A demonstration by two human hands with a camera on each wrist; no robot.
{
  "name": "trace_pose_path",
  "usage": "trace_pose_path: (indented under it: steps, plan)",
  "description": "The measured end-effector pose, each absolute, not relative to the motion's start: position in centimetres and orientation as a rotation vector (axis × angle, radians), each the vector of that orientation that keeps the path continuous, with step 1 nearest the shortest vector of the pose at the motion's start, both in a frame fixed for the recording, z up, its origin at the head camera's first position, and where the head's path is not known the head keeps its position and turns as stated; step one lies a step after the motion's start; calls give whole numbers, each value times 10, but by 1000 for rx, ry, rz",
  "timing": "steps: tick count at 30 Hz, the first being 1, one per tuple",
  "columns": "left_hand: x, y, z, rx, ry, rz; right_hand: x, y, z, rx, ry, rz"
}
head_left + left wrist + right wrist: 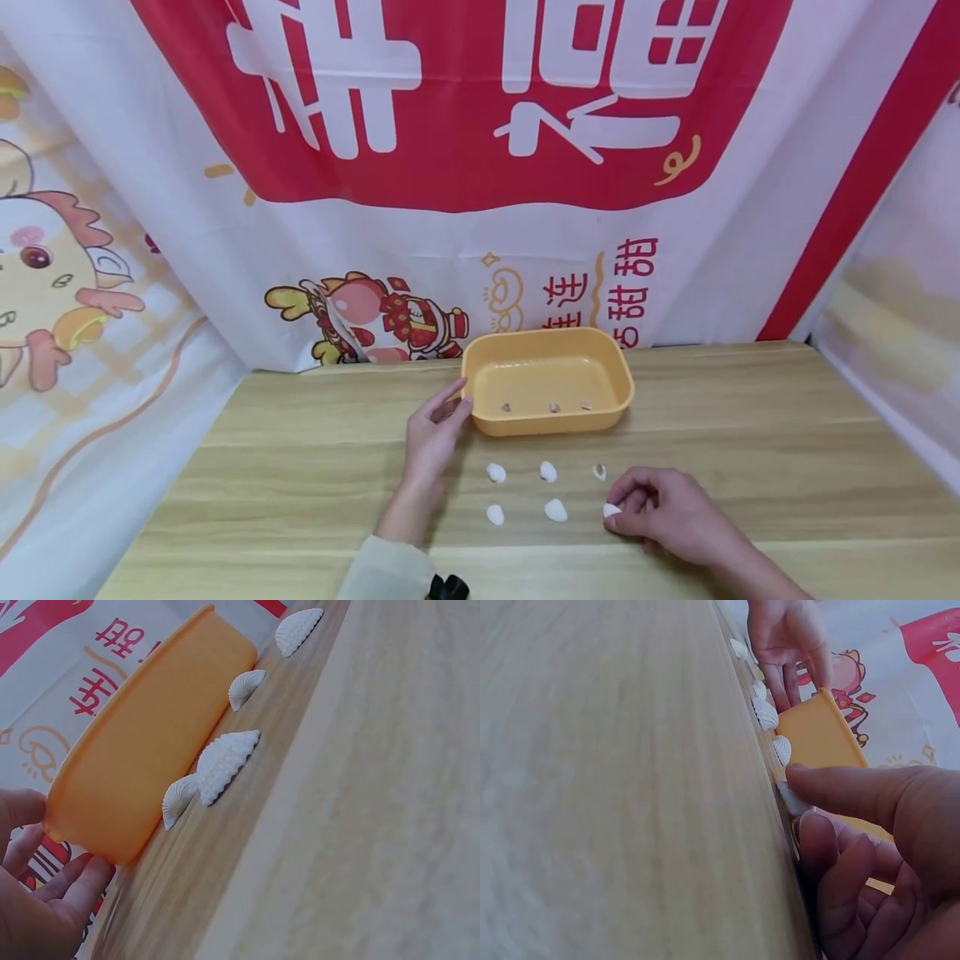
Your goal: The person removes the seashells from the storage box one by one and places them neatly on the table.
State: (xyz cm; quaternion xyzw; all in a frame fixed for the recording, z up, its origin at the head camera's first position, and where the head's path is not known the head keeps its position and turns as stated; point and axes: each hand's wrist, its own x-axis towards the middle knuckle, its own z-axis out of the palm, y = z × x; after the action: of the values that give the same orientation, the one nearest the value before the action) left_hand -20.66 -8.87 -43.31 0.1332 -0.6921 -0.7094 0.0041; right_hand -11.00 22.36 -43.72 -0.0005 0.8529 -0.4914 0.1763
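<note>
Shell (612,510) sits right at the right hand (663,512) fingertips, pinched against the bench (750,433). Left hand (435,429) fingers rest relaxed on the yellow tray (622,375) corner, well apart from it.

Large white Chinese characters, cut off at the top edge and not fully readable, stood on the red field of the backdrop banner (480,125). Lower down, smaller red characters ran vertically on the banner's white part, reading 甜甜 (636,279) and, beside them, 连连 (557,304), partly hidden behind the yellow tray (480,379).
</note>
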Motion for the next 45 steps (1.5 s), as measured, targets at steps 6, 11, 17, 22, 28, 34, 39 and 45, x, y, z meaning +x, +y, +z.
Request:
trace_pose_path:
  steps: [6,11,17,22,28,34,39,45]
  plan:
    - [-208,-87,-431,401,-2143,-2242,-110,221,-432,-26,2484,-1368]
    - [-209,-87,-430,380,-2147,-2228,-108,220,-431,-58,2528,-1358]
    - [-208,-87,-434,382,-2159,-2218,-106,219,-436,-31,2509,-1377]
    - [-208,-86,-435,380,-2160,-2231,-105,219,-436,-12,2521,-1383]
    - [-209,-86,-434,392,-2153,-2252,-107,220,-434,14,2478,-1389]
    - [-210,-86,-431,418,-2149,-2261,-120,232,-422,-105,2427,-1462]
    - [-211,-87,-427,419,-2132,-2270,-143,233,-392,-124,2366,-1535]
    - [-209,-87,-429,395,-2107,-2289,-164,221,-364,-150,2362,-1571]
